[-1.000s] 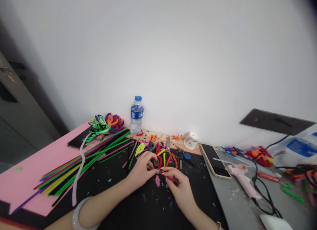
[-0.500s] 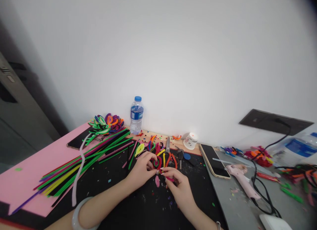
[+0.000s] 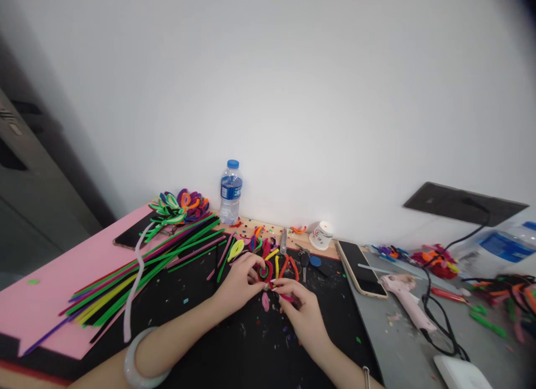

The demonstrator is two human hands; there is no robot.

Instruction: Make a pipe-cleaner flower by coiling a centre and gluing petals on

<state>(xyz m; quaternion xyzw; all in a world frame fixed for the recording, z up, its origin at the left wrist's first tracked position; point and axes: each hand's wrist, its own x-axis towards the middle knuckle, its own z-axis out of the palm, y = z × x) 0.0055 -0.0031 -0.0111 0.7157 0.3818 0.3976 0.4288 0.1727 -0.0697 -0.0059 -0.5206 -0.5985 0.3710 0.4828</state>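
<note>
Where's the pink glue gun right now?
Head view, right side: the pink glue gun lies on the grey surface, just right of the phone and further right of the right hand.

pale chunky bangle (image 3: 140, 358) behind left hand (image 3: 237, 286), thin band (image 3: 367, 372) behind right hand (image 3: 305, 316)

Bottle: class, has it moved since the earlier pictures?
No. The bottle keeps its place left of the cup; only the view shifted.
</note>
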